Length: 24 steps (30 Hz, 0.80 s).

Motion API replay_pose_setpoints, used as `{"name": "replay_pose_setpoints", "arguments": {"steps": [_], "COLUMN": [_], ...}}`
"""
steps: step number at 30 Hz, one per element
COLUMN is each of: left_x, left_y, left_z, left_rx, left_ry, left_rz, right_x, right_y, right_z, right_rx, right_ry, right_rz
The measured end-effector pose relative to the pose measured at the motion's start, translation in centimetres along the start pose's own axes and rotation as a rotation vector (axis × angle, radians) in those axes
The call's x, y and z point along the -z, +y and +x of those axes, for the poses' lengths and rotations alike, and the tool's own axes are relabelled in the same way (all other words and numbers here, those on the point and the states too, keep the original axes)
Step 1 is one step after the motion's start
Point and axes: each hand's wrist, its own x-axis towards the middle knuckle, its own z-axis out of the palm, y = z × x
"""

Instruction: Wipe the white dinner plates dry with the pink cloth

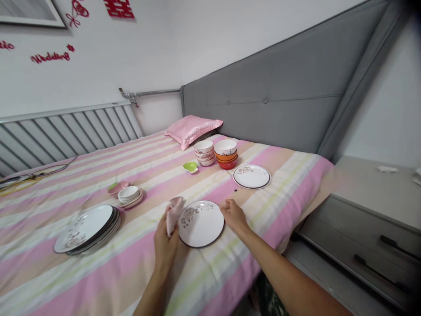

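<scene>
A white plate with a dark rim and flower print (201, 224) lies on the striped bed sheet (98, 272) near the bed's front edge. My left hand (167, 239) is closed on a pink cloth (174, 213) at the plate's left rim. At the right rim, my right hand (234, 215) touches the plate, its fingers curled at the edge. A stack of like plates (88, 229) lies to the left. One more plate (251, 176) lies further back on the right.
Two stacks of bowls, white (204, 152) and orange (226, 153), stand near a pink pillow (192, 128). A small green dish (190, 166) and small pink and white saucers (129, 195) lie mid-bed. A grey nightstand (368, 219) stands on the right, and the grey headboard (279, 96) rises behind.
</scene>
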Motion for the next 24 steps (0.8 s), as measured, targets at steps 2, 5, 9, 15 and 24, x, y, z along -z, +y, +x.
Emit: {"name": "replay_pose_setpoints", "arguments": {"steps": [2,5,9,15,24], "left_x": [-0.8,-1.5,-1.2,-0.8,-1.6], "left_y": [-0.8,-1.7,-1.7,-1.4,0.3], "left_z": [-0.2,-0.7,-0.9,-0.6,-2.5], "left_rx": [-0.185,-0.317,-0.330,-0.357,-0.449], "left_ry": [-0.117,-0.368,-0.470,-0.481,-0.718], "left_rz": [0.215,0.486,0.576,0.620,0.499], "right_x": [-0.3,-0.6,-0.6,1.0,1.6], "right_y": [0.3,0.3,-0.3,-1.5,-0.9], "right_z": [0.0,-0.4,-1.2,-2.5,-2.4], "right_rx": [-0.034,-0.068,-0.119,-0.228,-0.253], "right_ry": [-0.068,-0.181,-0.424,-0.808,-1.014], "right_rz": [0.015,0.066,0.168,0.301,0.446]}}
